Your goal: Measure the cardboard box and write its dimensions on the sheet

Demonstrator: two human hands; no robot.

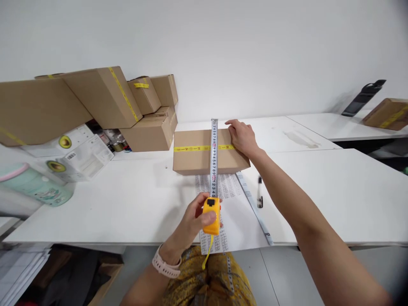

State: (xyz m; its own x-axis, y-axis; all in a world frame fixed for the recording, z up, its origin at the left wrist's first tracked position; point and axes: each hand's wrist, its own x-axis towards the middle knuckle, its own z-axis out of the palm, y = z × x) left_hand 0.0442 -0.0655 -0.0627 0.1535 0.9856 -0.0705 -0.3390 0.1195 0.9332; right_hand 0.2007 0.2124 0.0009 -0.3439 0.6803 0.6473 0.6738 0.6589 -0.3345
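A brown cardboard box with a yellow tape band sits on the white table. My left hand is closed around a yellow tape measure near the table's front edge. Its metal blade runs away from me across the box top to the far edge. My right hand rests on the right part of the box top, fingers pressing down beside the blade. A printed sheet of paper lies under the tape measure.
Several stacked cardboard boxes and white avocado-print packages fill the back left. A mint cylinder lies at the left. A pen and a flat ruler lie right of the paper. Another box sits on the far right table.
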